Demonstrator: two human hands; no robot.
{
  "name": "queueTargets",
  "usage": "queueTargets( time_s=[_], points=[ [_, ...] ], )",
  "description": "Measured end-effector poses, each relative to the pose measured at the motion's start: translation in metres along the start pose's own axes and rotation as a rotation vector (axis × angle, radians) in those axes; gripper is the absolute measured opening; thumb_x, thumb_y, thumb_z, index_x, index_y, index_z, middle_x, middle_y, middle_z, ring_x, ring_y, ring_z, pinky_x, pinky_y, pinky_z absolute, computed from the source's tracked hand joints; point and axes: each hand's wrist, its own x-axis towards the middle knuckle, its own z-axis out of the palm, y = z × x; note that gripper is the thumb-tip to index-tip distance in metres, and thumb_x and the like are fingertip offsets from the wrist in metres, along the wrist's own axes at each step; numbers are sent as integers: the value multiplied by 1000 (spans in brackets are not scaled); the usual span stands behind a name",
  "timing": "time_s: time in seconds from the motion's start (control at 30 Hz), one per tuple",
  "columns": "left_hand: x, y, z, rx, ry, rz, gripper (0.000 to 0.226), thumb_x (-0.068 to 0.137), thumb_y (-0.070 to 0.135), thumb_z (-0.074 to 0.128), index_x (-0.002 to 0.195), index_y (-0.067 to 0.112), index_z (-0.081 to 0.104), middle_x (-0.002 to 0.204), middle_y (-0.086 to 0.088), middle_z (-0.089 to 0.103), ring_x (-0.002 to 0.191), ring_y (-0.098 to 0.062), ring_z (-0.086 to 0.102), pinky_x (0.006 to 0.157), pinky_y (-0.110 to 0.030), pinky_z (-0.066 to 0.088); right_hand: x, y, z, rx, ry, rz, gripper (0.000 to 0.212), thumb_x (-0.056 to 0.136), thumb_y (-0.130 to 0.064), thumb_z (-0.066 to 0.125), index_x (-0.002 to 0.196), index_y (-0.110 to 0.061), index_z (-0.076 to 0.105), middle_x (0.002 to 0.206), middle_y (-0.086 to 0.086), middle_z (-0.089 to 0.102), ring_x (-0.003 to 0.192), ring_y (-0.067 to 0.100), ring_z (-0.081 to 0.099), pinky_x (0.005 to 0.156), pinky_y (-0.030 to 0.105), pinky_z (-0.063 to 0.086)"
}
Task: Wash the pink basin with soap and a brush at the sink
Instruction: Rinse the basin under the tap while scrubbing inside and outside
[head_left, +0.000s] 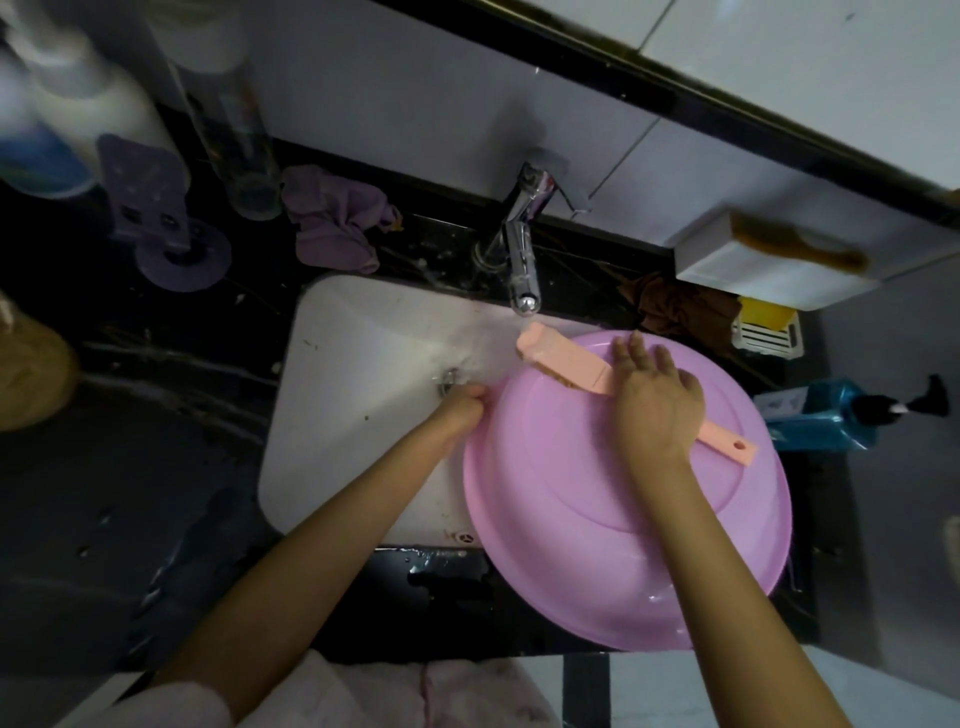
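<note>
Scrubbing the outside, by the look of things. Basin (597, 519) turned bottom up, tilted over the right half of the sink (353, 374), near edge hanging past the counter front. Left hand (460, 408) at the basin's left rim, just beside the drain, fingers curled round the edge and steadying. Right hand (654, 410) laid across the brush (566, 358) on the upturned base, fingers nearly straight and pressing down; thumb hidden, so no telling whether gripped or only pressed. Brush lying slantwise: head up and left, poking past the far rim under the tap (522, 270) into what looks like running water, handle end down and right, beyond the wrist. Most of the base lying nearer the body than the brush, below both hands. Next stroke, probably: back along that slant, toward the body, right hand the only one placed for the job, left bracing the rim against the pull. Some risk of the tilted basin sliding off the counter under a hard stroke. No suds to be seen; blue pump bottle (826, 415) just right of the basin.
</note>
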Motion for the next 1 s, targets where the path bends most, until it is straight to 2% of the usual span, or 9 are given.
queueTargets(
  time_s=[0.13, 0.3, 0.37, 0.47, 0.6, 0.7, 0.83, 0.9, 1.0],
  points=[
    [-17, 29, 11, -94, 8, 68, 37, 95, 34, 44, 123, 15, 61, 124, 1, 60, 118, -16, 54, 105, -32, 39, 0, -1, 2, -3, -10, 9, 55, 98, -8, 26, 151, -16, 14, 159, 1, 12, 145, 23, 16, 111, 39, 21],
    [-30, 57, 26, -69, 42, 172, 29, 92, 30, 46, 116, 20, 58, 108, 1, 59, 101, -12, 51, 72, -19, 35, 6, -8, -3, -14, -21, -13, 54, 98, -9, 26, 151, -15, 16, 158, -1, 14, 144, 22, 16, 110, 37, 21],
    [-30, 53, 23, -232, 26, 100, 17, 95, 24, 46, 102, 18, 61, 90, 6, 60, 99, -14, 55, 62, -17, 41, 8, -10, -4, -8, -15, -7, 53, 98, -9, 25, 150, -15, 17, 158, -1, 15, 143, 22, 17, 110, 38, 21],
    [-25, 23, 21, -383, -46, -19, 26, 97, 25, 42, 83, 18, 63, 82, 2, 71, 88, -20, 62, 70, -21, 49, 7, -10, -3, -2, -17, 5, 54, 98, -8, 25, 151, -15, 16, 158, -2, 13, 144, 22, 15, 111, 38, 20],
    [-32, 15, 25, -313, -58, 104, 29, 93, 31, 46, 114, 21, 64, 119, 2, 65, 111, -14, 58, 105, -34, 40, 4, -4, 1, 2, -12, 6, 56, 98, -7, 25, 152, -15, 11, 159, -1, 9, 145, 23, 13, 112, 39, 19],
    [-35, 45, 24, -186, -19, 216, 19, 94, 20, 44, 106, 22, 60, 111, 7, 61, 103, -7, 55, 91, -14, 40, 4, -2, 4, 11, -8, 7, 57, 98, -7, 28, 152, -16, 11, 159, -1, 8, 145, 22, 13, 112, 39, 19],
    [-30, 42, 22, -252, -71, 67, 25, 95, 33, 44, 95, 21, 66, 108, -4, 67, 106, -20, 60, 102, -36, 42, 3, -2, 4, 9, -5, 6, 58, 97, -8, 32, 151, -15, 12, 159, 0, 10, 145, 23, 14, 111, 39, 21],
    [-32, 24, 14, -171, -59, 75, 30, 94, 38, 46, 108, 20, 67, 112, 0, 67, 107, -16, 60, 103, -36, 42, 4, 0, 4, 20, 3, 4, 58, 97, -8, 31, 151, -15, 12, 159, 0, 9, 145, 23, 14, 111, 39, 20],
    [-39, 2, -8, -47, 94, 231, 22, 92, 5, 52, 105, 14, 68, 98, -3, 66, 96, -19, 61, 95, -36, 49, 2, 2, 6, 36, 0, 8, 55, 98, -7, 25, 152, -15, 11, 159, 0, 9, 145, 23, 13, 112, 39, 19]
  ],
)
